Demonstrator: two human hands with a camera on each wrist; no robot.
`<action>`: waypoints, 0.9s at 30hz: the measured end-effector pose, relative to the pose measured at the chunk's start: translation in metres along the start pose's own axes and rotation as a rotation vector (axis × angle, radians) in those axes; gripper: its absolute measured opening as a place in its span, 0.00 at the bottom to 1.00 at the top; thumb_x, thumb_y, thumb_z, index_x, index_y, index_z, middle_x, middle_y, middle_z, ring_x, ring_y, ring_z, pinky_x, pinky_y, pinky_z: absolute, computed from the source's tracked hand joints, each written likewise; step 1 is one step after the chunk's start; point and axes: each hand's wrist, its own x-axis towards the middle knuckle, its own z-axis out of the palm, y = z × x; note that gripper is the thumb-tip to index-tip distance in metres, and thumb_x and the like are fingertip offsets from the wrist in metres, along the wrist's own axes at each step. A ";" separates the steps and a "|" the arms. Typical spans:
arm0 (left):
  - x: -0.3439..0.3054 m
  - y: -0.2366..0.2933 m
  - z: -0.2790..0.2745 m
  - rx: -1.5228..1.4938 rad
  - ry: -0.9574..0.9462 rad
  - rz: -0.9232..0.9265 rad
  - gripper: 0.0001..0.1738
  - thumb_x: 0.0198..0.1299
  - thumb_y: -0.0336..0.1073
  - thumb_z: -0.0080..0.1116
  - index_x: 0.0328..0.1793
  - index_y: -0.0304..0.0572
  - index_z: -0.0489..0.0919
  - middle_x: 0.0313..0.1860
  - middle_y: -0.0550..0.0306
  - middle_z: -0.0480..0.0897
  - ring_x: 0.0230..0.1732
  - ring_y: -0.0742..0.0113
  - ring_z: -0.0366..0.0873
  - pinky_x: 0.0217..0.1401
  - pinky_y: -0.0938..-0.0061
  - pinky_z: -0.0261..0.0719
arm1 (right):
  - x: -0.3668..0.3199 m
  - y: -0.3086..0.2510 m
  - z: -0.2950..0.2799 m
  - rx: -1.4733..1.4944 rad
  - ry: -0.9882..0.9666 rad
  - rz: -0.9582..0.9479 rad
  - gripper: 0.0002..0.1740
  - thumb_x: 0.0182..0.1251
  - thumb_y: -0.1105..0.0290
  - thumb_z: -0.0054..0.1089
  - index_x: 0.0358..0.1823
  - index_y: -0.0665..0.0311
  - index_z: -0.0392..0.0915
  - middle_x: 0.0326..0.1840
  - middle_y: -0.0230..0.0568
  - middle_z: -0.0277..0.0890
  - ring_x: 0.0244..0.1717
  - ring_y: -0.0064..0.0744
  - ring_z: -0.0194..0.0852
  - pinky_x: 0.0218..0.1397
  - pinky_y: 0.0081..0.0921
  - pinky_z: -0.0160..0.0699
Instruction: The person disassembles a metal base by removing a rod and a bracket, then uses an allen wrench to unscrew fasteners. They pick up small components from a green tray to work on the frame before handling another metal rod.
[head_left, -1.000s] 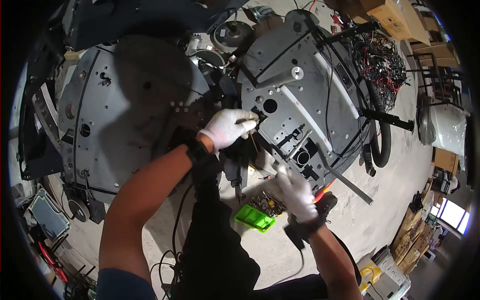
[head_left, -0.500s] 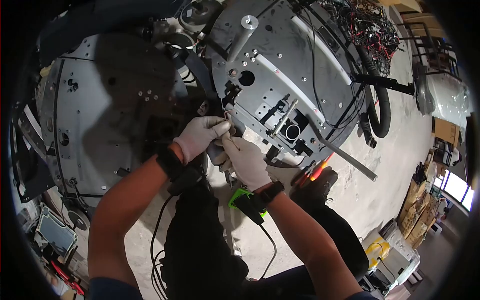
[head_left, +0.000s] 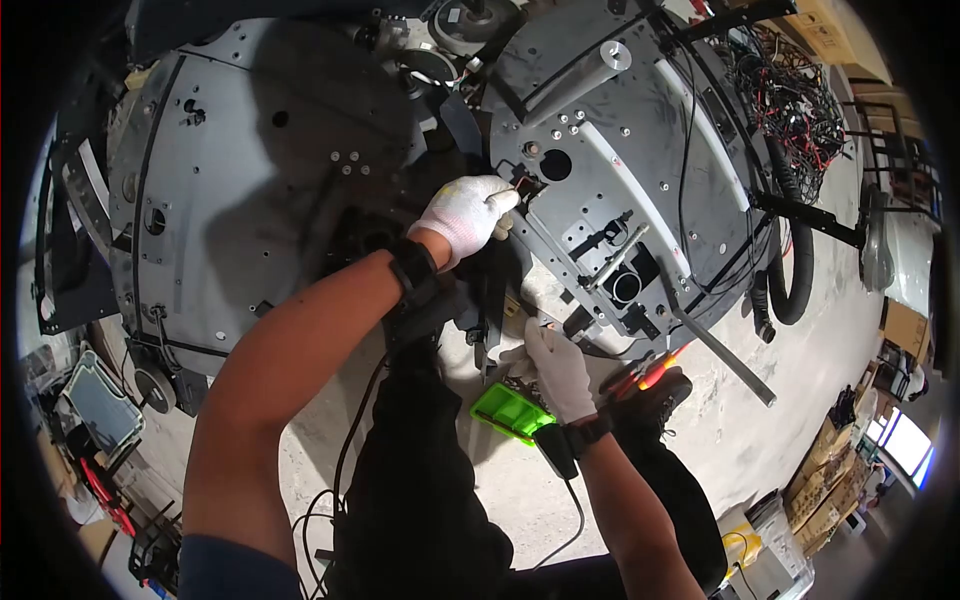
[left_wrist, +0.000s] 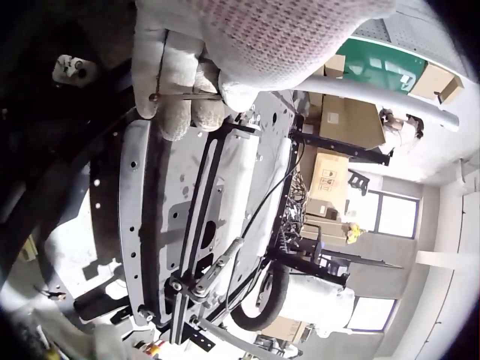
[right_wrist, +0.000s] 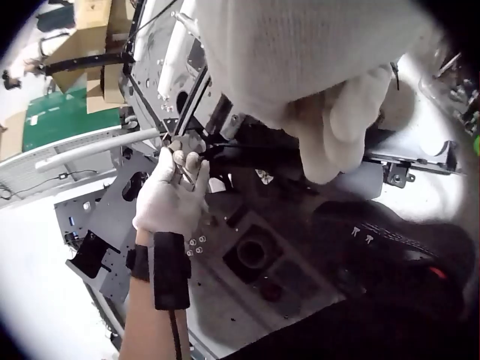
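My gloved left hand pinches a hex key at the near left edge of the right-hand dark metal panel. The key's thin shaft lies across the fingers in the left wrist view. My gloved right hand hangs just above a green parts tray on the floor, its fingers loosely bent. In the right wrist view those fingers point down, with nothing visible between them. The hand hides part of the small metal fasteners beside the tray.
A second large metal panel lies to the left. A metal rod juts out from the right panel towards me. Pliers with red and yellow handles lie by my shoe. Tangled wires are heaped at the far right.
Half a second ago both hands met at the hex key. Now the right hand has drawn back to the green tray, and the left has moved up to the panel edge with the key.
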 end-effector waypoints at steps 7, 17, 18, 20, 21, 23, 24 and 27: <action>-0.001 0.007 -0.003 -0.065 0.008 -0.044 0.13 0.61 0.37 0.50 0.41 0.35 0.79 0.26 0.58 0.79 0.26 0.74 0.75 0.33 0.79 0.74 | -0.008 0.002 0.004 0.052 0.002 0.029 0.23 0.70 0.54 0.42 0.30 0.66 0.75 0.25 0.36 0.79 0.22 0.18 0.73 0.28 0.15 0.70; 0.008 0.005 -0.006 0.020 -0.062 -0.045 0.12 0.61 0.36 0.49 0.40 0.35 0.79 0.24 0.59 0.77 0.24 0.74 0.74 0.31 0.80 0.76 | -0.008 0.008 -0.001 0.042 -0.003 0.002 0.24 0.70 0.53 0.42 0.30 0.67 0.75 0.26 0.36 0.80 0.22 0.18 0.74 0.27 0.15 0.70; 0.008 0.005 -0.006 0.000 -0.059 -0.027 0.12 0.62 0.36 0.48 0.40 0.35 0.78 0.24 0.59 0.77 0.25 0.74 0.74 0.31 0.79 0.76 | -0.005 0.011 -0.002 0.048 0.004 0.009 0.24 0.69 0.52 0.43 0.30 0.67 0.74 0.26 0.37 0.80 0.21 0.17 0.72 0.27 0.14 0.69; 0.008 0.002 -0.006 -0.019 -0.057 -0.011 0.12 0.62 0.35 0.48 0.39 0.34 0.78 0.24 0.59 0.76 0.25 0.74 0.74 0.30 0.79 0.76 | -0.005 0.013 -0.001 0.055 0.009 0.018 0.24 0.69 0.51 0.44 0.29 0.66 0.73 0.27 0.38 0.80 0.21 0.16 0.71 0.27 0.13 0.68; 0.009 -0.001 -0.005 -0.031 -0.036 -0.011 0.12 0.62 0.35 0.49 0.39 0.34 0.78 0.24 0.60 0.76 0.25 0.74 0.74 0.30 0.79 0.76 | -0.006 0.012 -0.001 0.080 0.010 0.033 0.23 0.69 0.51 0.44 0.29 0.66 0.73 0.27 0.38 0.80 0.21 0.15 0.71 0.27 0.13 0.68; 0.010 -0.005 -0.003 -0.044 -0.018 -0.012 0.12 0.62 0.35 0.49 0.39 0.33 0.78 0.25 0.60 0.77 0.25 0.74 0.74 0.30 0.79 0.76 | -0.007 0.012 -0.002 0.105 0.013 0.050 0.23 0.69 0.51 0.44 0.29 0.66 0.73 0.27 0.38 0.80 0.21 0.15 0.71 0.27 0.13 0.68; 0.010 -0.006 -0.003 -0.034 -0.009 -0.020 0.12 0.62 0.35 0.49 0.40 0.33 0.78 0.25 0.60 0.77 0.25 0.75 0.74 0.30 0.79 0.76 | -0.007 0.014 -0.002 0.097 0.011 0.044 0.23 0.69 0.51 0.44 0.29 0.65 0.73 0.27 0.38 0.80 0.21 0.15 0.71 0.27 0.13 0.68; 0.005 -0.002 -0.002 -0.035 0.011 -0.029 0.12 0.62 0.35 0.49 0.41 0.33 0.78 0.26 0.59 0.78 0.26 0.75 0.74 0.31 0.79 0.76 | -0.008 0.012 -0.003 0.102 -0.003 0.032 0.23 0.69 0.51 0.44 0.30 0.65 0.73 0.27 0.38 0.80 0.21 0.15 0.71 0.27 0.13 0.68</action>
